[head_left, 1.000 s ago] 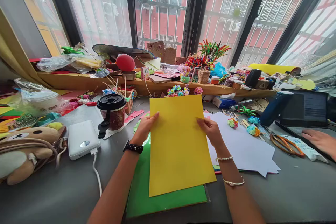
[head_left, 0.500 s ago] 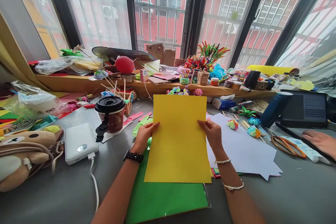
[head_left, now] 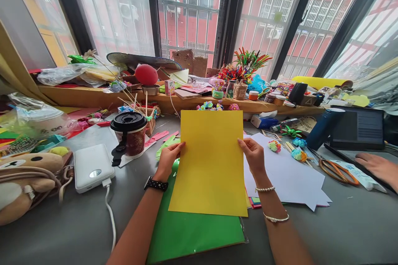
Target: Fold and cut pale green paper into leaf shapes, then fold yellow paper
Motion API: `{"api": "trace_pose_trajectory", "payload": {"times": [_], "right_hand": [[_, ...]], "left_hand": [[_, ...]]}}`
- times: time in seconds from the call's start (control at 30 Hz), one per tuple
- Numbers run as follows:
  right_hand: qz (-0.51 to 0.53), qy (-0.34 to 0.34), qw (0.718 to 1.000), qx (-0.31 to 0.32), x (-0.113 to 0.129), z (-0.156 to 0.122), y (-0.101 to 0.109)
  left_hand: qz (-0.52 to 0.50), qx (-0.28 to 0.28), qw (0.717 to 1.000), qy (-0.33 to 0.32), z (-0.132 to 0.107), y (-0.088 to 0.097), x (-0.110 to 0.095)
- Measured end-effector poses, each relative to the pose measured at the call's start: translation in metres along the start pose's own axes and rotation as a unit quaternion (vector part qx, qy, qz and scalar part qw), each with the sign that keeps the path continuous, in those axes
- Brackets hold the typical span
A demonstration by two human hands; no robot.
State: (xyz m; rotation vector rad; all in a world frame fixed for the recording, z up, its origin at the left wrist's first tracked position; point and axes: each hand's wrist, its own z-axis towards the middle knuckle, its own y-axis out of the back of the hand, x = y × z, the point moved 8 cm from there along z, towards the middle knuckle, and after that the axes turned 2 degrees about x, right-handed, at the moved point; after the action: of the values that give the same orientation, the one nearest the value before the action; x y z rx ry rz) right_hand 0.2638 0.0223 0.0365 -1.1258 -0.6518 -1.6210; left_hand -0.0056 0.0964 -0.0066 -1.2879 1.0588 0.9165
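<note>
A plain yellow sheet of paper (head_left: 208, 165) is held up in front of me, its long sides running away from me. My left hand (head_left: 168, 160) pinches its left edge, a little below the far corner. On the opposite edge, the thumb and fingers of my right hand (head_left: 254, 158) pinch the sheet at nearly the same height. Beneath the yellow sheet lies a stack of green paper (head_left: 195, 236) in a clear wrapper, partly hidden by it. White sheets (head_left: 287, 178) spread out on the desk to the right of my right hand.
On the left are a lidded cup (head_left: 129, 134), a white power bank (head_left: 93, 168) with a cable, and a plush bear pouch (head_left: 27, 186). Orange-handled scissors (head_left: 338, 172), a dark blue bottle (head_left: 326, 128) and a laptop (head_left: 357, 130) stand right, near another person's hand (head_left: 377, 167).
The view has shifted slightly, and the yellow sheet sits a little further left in it. My right hand's fingertips have slid up slightly along the sheet's edge. Both hands keep their pinch.
</note>
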Motion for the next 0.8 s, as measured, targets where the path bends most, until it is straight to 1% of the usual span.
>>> {"api": "trace_pose_trajectory", "payload": {"times": [0.07, 0.17, 0.27, 0.37, 0.47, 0.57, 0.63, 0.8], "right_hand": [[0.012, -0.005, 0.998, 0.067, 0.003, -0.002, -0.011], [-0.004, -0.011, 0.979, 0.206, 0.009, -0.010, -0.033], [-0.080, 0.042, 0.938, 0.335, 0.020, -0.023, -0.053], [-0.152, 0.071, 0.895, 0.412, 0.021, -0.034, -0.067], [-0.199, 0.087, 0.868, 0.447, 0.018, -0.040, -0.074], [-0.226, 0.097, 0.853, 0.461, 0.015, -0.042, -0.077], [-0.245, 0.103, 0.845, 0.464, 0.014, -0.043, -0.079], [-0.299, 0.128, 0.825, 0.462, 0.012, -0.046, -0.083]], "left_hand": [[0.017, 0.023, 0.999, 0.014, -0.002, -0.003, 0.001], [0.016, 0.059, 0.998, 0.025, -0.004, -0.010, 0.003], [0.004, 0.093, 0.995, 0.025, -0.007, -0.018, 0.004], [-0.002, 0.113, 0.993, 0.028, -0.011, -0.025, 0.004], [-0.025, 0.148, 0.987, 0.052, -0.017, -0.035, 0.003], [-0.052, 0.178, 0.981, 0.063, -0.022, -0.041, 0.001], [-0.058, 0.186, 0.979, 0.056, -0.023, -0.043, -0.001], [-0.041, 0.182, 0.982, 0.019, -0.022, -0.041, -0.005]]}}
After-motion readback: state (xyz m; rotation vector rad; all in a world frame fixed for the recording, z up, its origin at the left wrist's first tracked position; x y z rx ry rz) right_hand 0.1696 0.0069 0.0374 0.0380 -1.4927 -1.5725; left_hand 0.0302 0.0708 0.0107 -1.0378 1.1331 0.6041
